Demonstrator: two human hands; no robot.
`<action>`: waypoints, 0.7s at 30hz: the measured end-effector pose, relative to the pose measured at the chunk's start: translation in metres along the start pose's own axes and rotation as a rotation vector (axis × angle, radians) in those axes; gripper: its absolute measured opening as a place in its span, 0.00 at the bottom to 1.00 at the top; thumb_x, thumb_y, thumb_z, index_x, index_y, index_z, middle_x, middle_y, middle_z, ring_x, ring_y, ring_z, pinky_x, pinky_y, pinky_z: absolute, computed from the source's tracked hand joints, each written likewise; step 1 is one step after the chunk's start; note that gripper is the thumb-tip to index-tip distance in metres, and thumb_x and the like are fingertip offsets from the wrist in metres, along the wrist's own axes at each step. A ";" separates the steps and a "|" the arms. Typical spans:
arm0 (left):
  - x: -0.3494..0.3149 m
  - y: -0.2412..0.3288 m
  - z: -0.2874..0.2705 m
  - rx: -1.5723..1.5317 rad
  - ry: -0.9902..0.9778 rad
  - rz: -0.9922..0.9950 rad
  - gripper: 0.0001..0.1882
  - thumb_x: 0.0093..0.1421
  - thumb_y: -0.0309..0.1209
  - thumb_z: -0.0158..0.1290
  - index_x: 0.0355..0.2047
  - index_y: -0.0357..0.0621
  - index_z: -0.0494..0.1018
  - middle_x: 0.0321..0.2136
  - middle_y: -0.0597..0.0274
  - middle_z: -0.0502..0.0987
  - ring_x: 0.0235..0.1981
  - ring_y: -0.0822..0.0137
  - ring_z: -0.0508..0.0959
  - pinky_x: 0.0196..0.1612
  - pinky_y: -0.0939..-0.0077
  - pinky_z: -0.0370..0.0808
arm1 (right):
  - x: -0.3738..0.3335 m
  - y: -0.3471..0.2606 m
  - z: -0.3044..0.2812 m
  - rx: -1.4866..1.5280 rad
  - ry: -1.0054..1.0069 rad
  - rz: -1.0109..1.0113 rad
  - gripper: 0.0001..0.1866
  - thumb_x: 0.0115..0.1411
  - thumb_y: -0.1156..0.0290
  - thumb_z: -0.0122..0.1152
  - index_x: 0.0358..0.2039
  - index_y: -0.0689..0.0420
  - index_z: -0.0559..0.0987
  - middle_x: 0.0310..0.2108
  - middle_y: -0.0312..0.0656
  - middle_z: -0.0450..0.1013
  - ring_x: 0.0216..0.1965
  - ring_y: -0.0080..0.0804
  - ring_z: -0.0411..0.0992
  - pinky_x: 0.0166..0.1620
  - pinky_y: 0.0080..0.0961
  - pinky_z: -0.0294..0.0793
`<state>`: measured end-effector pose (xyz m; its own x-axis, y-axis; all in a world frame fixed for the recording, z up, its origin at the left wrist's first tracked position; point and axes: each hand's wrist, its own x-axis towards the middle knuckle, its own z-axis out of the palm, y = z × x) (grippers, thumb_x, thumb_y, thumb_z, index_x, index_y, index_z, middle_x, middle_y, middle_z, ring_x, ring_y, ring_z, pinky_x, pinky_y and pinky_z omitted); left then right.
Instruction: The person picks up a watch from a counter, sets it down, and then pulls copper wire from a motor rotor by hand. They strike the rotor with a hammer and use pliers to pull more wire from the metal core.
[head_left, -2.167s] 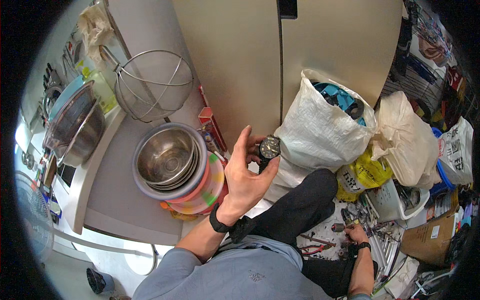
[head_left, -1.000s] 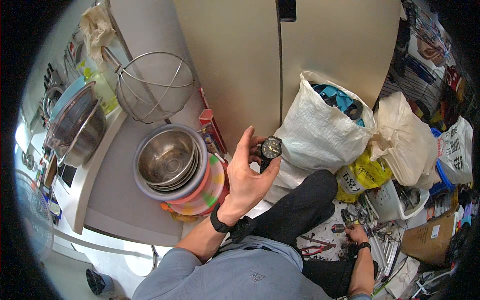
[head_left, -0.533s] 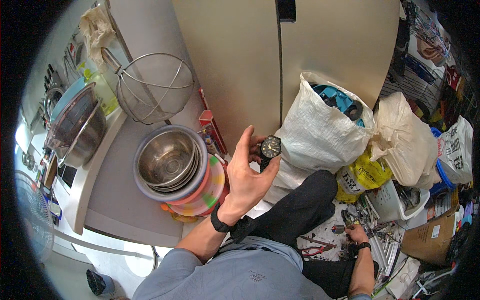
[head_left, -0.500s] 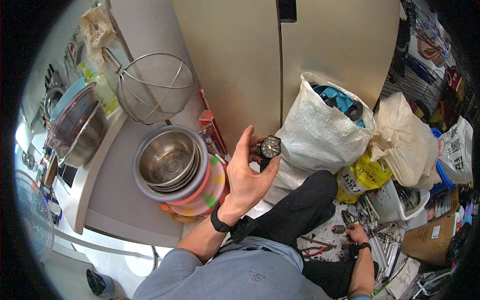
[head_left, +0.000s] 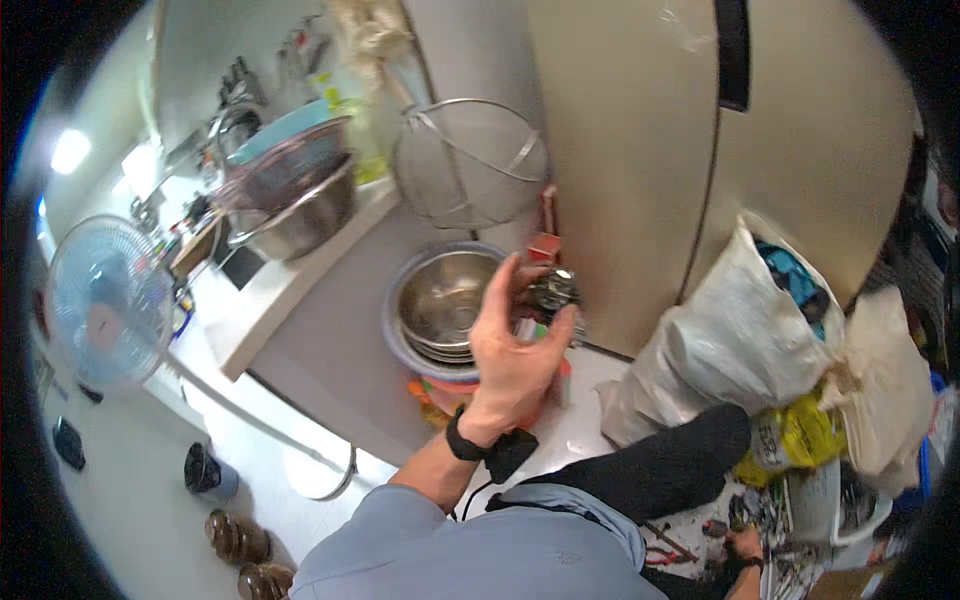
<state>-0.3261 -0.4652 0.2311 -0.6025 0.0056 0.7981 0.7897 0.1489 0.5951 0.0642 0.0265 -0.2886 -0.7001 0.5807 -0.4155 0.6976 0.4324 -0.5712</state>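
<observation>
My left hand (head_left: 515,355) is raised in the middle of the view, thumb and fingers closed around a dark wristwatch (head_left: 553,289). Light glints off the watch and its dial is smeared by motion. A black band (head_left: 462,437) circles the left wrist. Low on the right, my right hand (head_left: 745,543) rests down among tools on the floor, a dark band at its wrist. Its fingers are too small and blurred to read. Beside its fingertips is a small red and grey cylinder (head_left: 714,528), and red-handled pliers (head_left: 660,555) lie nearby.
Stacked steel bowls (head_left: 445,295) stand behind my left hand, under a large wire strainer (head_left: 470,165). A fan (head_left: 108,305) and a counter edge (head_left: 300,275) are at left. White sack (head_left: 740,330), yellow bag (head_left: 800,440) and beige cabinet doors (head_left: 620,150) stand at right.
The view has turned left, so the surroundings sit further right and the fan shows fully. My left hand still holds the watch, whose dial was clear before and is now blurred.
</observation>
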 end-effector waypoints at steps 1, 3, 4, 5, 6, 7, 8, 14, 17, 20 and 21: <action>0.006 -0.001 -0.024 0.092 0.062 0.028 0.37 0.54 0.19 0.66 0.64 0.34 0.64 0.47 0.54 0.81 0.46 0.70 0.81 0.51 0.74 0.78 | 0.005 -0.012 0.000 -0.079 -0.031 0.130 0.19 0.54 0.57 0.71 0.32 0.63 0.82 0.31 0.56 0.81 0.35 0.57 0.80 0.41 0.47 0.77; 0.021 -0.014 -0.078 0.166 0.206 -0.016 0.36 0.55 0.20 0.66 0.63 0.34 0.65 0.48 0.54 0.80 0.46 0.69 0.80 0.52 0.74 0.78 | 0.002 0.022 -0.015 -0.304 0.049 -0.003 0.21 0.55 0.54 0.70 0.34 0.63 0.83 0.31 0.54 0.81 0.34 0.55 0.79 0.41 0.45 0.77; 0.026 -0.022 -0.107 0.206 0.276 -0.063 0.35 0.56 0.20 0.66 0.63 0.35 0.65 0.48 0.55 0.80 0.47 0.68 0.80 0.52 0.74 0.78 | 0.003 0.032 -0.020 -0.501 0.103 -0.128 0.23 0.56 0.51 0.68 0.37 0.62 0.84 0.31 0.52 0.81 0.34 0.52 0.79 0.41 0.44 0.77; 0.032 -0.028 -0.134 0.354 0.315 0.001 0.35 0.56 0.21 0.65 0.63 0.35 0.66 0.48 0.55 0.81 0.46 0.68 0.81 0.52 0.73 0.78 | 0.001 0.035 -0.032 -0.496 0.095 -0.143 0.23 0.56 0.51 0.68 0.37 0.62 0.84 0.31 0.52 0.81 0.34 0.52 0.79 0.41 0.44 0.77; 0.039 -0.018 -0.151 0.533 0.331 0.100 0.34 0.57 0.21 0.65 0.63 0.35 0.66 0.48 0.56 0.81 0.46 0.68 0.81 0.51 0.73 0.78 | 0.003 0.002 -0.008 -0.302 -0.041 -0.034 0.21 0.58 0.57 0.69 0.39 0.65 0.84 0.36 0.54 0.81 0.37 0.51 0.79 0.42 0.45 0.77; 0.046 -0.006 -0.178 0.611 0.383 0.088 0.33 0.58 0.23 0.65 0.63 0.35 0.67 0.47 0.55 0.81 0.46 0.68 0.81 0.50 0.72 0.78 | 0.011 -0.027 -0.009 -0.144 -0.166 0.085 0.19 0.60 0.62 0.70 0.40 0.68 0.83 0.41 0.56 0.81 0.41 0.49 0.79 0.44 0.45 0.77; 0.053 -0.001 -0.208 0.666 0.444 0.055 0.32 0.59 0.26 0.64 0.62 0.35 0.68 0.46 0.55 0.82 0.45 0.68 0.81 0.50 0.72 0.78 | 0.011 -0.036 -0.013 -0.153 -0.167 0.075 0.19 0.60 0.62 0.70 0.40 0.68 0.83 0.41 0.56 0.81 0.41 0.49 0.79 0.44 0.45 0.77; 0.120 -0.036 -0.364 1.435 0.514 -0.077 0.26 0.56 0.32 0.61 0.54 0.35 0.74 0.40 0.42 0.82 0.42 0.42 0.83 0.46 0.52 0.79 | 0.011 -0.022 -0.031 -0.269 -0.065 0.321 0.19 0.56 0.65 0.73 0.41 0.68 0.83 0.37 0.54 0.82 0.40 0.48 0.80 0.43 0.45 0.77; 0.127 -0.057 -0.420 1.606 0.398 -0.313 0.21 0.56 0.33 0.59 0.49 0.35 0.76 0.39 0.39 0.82 0.42 0.38 0.82 0.46 0.48 0.78 | -0.005 -0.034 -0.032 -0.237 -0.041 0.051 0.19 0.55 0.65 0.74 0.41 0.66 0.84 0.37 0.52 0.83 0.40 0.47 0.80 0.44 0.44 0.77; 0.127 -0.082 -0.430 1.666 0.232 -0.436 0.14 0.57 0.32 0.55 0.41 0.36 0.79 0.40 0.38 0.82 0.43 0.38 0.82 0.47 0.48 0.78 | -0.015 -0.056 -0.034 -0.190 -0.011 0.055 0.18 0.55 0.64 0.74 0.39 0.66 0.84 0.37 0.53 0.82 0.41 0.48 0.80 0.44 0.43 0.77; 0.127 -0.085 -0.439 1.670 0.224 -0.468 0.15 0.56 0.33 0.56 0.39 0.35 0.78 0.39 0.37 0.82 0.43 0.38 0.82 0.47 0.49 0.78 | -0.019 -0.059 -0.032 -0.168 0.000 0.052 0.18 0.55 0.63 0.73 0.37 0.66 0.84 0.36 0.54 0.82 0.41 0.49 0.80 0.44 0.43 0.77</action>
<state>-0.4188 -0.9112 0.3231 -0.5853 -0.4347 0.6845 -0.4739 0.8684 0.1463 0.0414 0.0120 -0.2237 -0.6626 0.6050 -0.4416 0.7484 0.5111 -0.4227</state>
